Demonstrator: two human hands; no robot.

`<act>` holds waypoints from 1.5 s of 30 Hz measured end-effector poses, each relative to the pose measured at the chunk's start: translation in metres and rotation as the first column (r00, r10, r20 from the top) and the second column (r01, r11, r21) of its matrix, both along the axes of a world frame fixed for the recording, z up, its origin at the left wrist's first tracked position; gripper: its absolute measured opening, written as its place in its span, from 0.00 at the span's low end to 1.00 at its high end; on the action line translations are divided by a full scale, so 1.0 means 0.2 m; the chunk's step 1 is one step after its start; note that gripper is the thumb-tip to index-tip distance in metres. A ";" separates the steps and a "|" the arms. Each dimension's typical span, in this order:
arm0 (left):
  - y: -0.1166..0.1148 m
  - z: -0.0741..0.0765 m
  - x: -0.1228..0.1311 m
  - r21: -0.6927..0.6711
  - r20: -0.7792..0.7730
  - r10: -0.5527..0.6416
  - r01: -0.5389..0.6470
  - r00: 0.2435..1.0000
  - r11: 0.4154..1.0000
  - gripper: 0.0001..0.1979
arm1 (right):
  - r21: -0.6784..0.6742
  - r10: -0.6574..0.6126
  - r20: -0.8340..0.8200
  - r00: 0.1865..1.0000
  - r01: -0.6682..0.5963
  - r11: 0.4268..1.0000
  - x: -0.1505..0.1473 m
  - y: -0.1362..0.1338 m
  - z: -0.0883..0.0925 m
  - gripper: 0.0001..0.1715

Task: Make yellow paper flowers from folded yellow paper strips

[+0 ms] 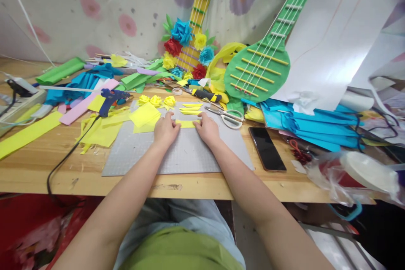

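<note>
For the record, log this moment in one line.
left hand: at yellow strip, left end | right hand: right end | beneath: grey mat

Wooden table (196,187), grey cutting mat (190,156) near front edge, black phone (267,148) beside the mat

A pale backdrop (107,21), printed with pink and purple flowers (90,5) (small dark spots (133,11) too), fills the top of the frame. A wooden table (88,169) spans the middle, its front edge (202,191) scuffed near the centre. Light glares at right on a white sheet (335,42).
</note>
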State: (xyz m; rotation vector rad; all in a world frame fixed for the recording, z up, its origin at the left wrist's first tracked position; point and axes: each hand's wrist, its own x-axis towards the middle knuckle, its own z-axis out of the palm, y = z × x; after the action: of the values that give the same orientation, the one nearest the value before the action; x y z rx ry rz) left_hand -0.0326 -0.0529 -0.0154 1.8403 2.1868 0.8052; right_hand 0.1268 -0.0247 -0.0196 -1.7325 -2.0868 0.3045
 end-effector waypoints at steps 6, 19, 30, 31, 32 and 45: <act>0.00 0.00 0.00 -0.002 -0.002 0.006 -0.006 1.000 1.000 0.17 | 0.015 -0.008 0.056 0.998 0.007 1.000 -0.01 0.00 -0.01 0.15; -0.01 0.01 0.01 -0.015 -0.116 -0.051 0.049 0.992 0.999 0.05 | 0.069 0.007 0.090 0.996 -0.013 0.998 -0.02 0.01 -0.02 0.12; -0.01 -0.01 0.02 0.035 -0.183 -0.070 0.077 0.981 0.996 0.09 | 0.096 0.004 0.118 0.993 -0.015 0.995 -0.02 0.01 -0.05 0.13; -0.01 -0.01 0.03 0.036 -0.178 -0.068 0.075 0.982 0.997 0.09 | 0.102 -0.005 0.112 0.994 -0.007 0.995 -0.02 0.01 -0.05 0.13; -0.01 -0.01 0.03 0.038 -0.172 -0.065 0.073 0.983 0.997 0.09 | 0.112 -0.015 0.104 0.994 0.003 0.994 -0.02 0.00 -0.04 0.14; 0.00 0.00 0.06 0.001 -0.145 -0.019 0.019 0.989 1.000 0.13 | 0.242 0.061 0.031 0.998 -0.066 0.968 -0.02 -0.05 -0.03 0.25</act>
State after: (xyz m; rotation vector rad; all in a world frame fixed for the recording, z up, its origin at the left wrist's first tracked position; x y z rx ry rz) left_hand -0.0212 -0.0537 -0.0162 1.9754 2.2496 0.6908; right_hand 0.1221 -0.0342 -0.0254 -1.5344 -2.0998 0.0438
